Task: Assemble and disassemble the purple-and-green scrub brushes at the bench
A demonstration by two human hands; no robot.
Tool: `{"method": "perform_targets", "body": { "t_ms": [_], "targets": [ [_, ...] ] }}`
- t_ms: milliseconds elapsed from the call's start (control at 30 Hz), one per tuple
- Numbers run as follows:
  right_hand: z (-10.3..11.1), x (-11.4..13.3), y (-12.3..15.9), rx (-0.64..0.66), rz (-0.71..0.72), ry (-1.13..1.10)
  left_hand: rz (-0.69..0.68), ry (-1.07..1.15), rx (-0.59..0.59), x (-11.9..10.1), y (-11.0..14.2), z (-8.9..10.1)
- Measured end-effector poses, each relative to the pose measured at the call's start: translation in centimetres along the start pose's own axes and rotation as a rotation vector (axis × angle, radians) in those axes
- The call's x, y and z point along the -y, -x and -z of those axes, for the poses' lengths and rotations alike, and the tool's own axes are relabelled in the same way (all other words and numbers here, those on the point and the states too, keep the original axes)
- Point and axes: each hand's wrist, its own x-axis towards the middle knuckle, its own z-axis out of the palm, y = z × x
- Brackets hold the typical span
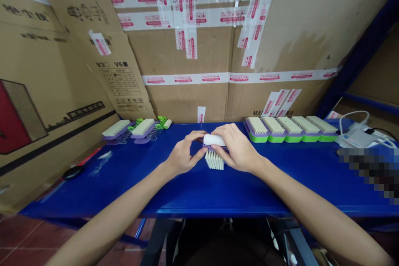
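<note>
Over the middle of the blue table, a scrub brush (214, 160) with pale bristles, a purple base and a white top is held between my two hands. Its bristles point down toward me. My left hand (183, 153) pinches the left end of the purple base with thumb and fingers. My right hand (238, 147) wraps the right side, its fingers over the white top and its thumb along the base. Part of the brush's far side is hidden behind my fingers.
Several brushes with green bodies (285, 133) line the table's back right, bristles up. At the back left lie two purple brush heads (141, 129) near green pieces (162, 123). White cables (358, 131) sit far right. Cardboard (187, 58) walls the back and left.
</note>
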Motion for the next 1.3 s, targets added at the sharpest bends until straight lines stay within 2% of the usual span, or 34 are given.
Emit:
{"method": "perform_targets", "body": {
  "t_ms": [233, 600, 800, 933, 1033, 1200, 1300],
  "targets": [
    [0.1, 0.2, 0.1, -0.042, -0.012, -0.007, -0.04, -0.077, -0.021, 0.0, -0.1, 0.2],
    [0.0, 0.1, 0.2, -0.047, 0.003, 0.034, -0.019, -0.074, -0.014, -0.2, -0.2, 0.3],
    [0.1, 0.3, 0.0, -0.114, 0.018, 0.059, -0.033, -0.062, 0.022, -0.4, -0.3, 0.3],
    [0.1, 0.1, 0.0, -0.096, -0.014, 0.075, -0.031, -0.048, -0.005, -0.3, -0.2, 0.1],
    [0.0, -0.1, 0.1, -0.051, -0.043, 0.053, 0.009, -0.007, 0.0, -0.3, 0.1, -0.2],
    [-0.2, -0.4, 0.3, -0.118, -0.078, 0.019, 0.123, 0.044, 0.092, -0.3, 0.8, -0.3],
    [-0.2, -0.6, 0.3, -0.11, -0.095, 0.0, 0.14, 0.05, 0.106, -0.1, 0.9, -0.3]
  ]
}}
